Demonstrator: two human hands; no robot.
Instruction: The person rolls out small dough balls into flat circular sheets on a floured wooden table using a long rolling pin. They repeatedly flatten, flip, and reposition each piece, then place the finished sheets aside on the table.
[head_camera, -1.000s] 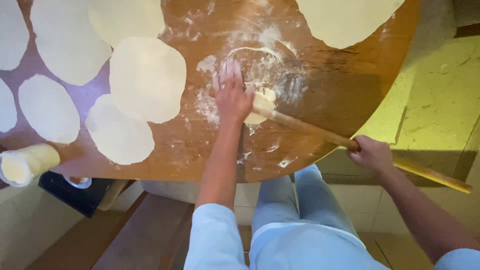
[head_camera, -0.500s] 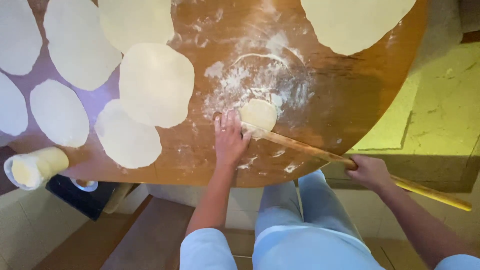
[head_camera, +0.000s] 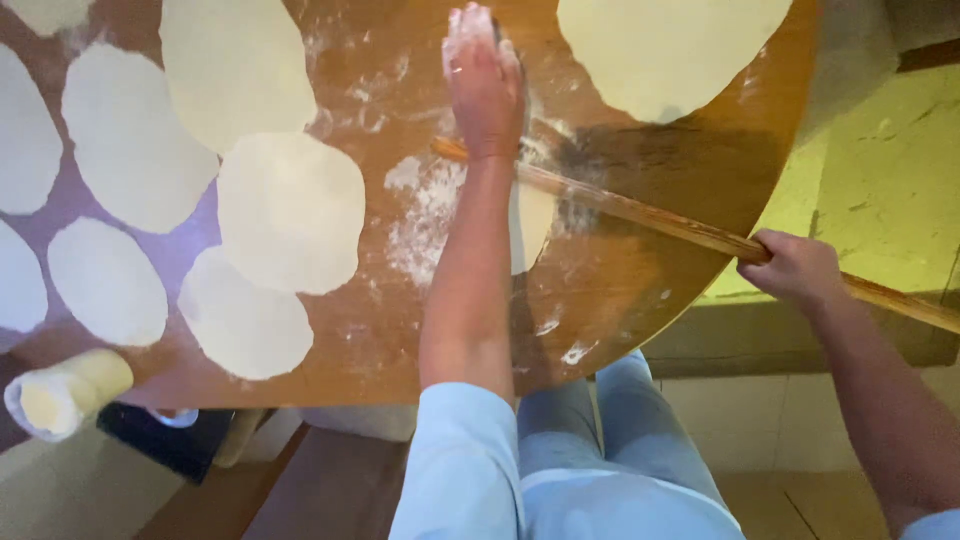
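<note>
A flat left hand (head_camera: 484, 80) presses the stiff rolling stick (head_camera: 640, 212) over soft, easily torn dough (head_camera: 535, 222), the right hand (head_camera: 795, 270) gripping its far end.

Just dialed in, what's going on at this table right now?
A person is rolling dough on a round wooden table. The left hand lies flat, palm down, on the far end of a long thin rolling pin, while the right hand grips it near the table's edge. The dough piece under the pin sits in a patch of flour. Several rolled-out flat rounds lie to the left and beyond.
</note>
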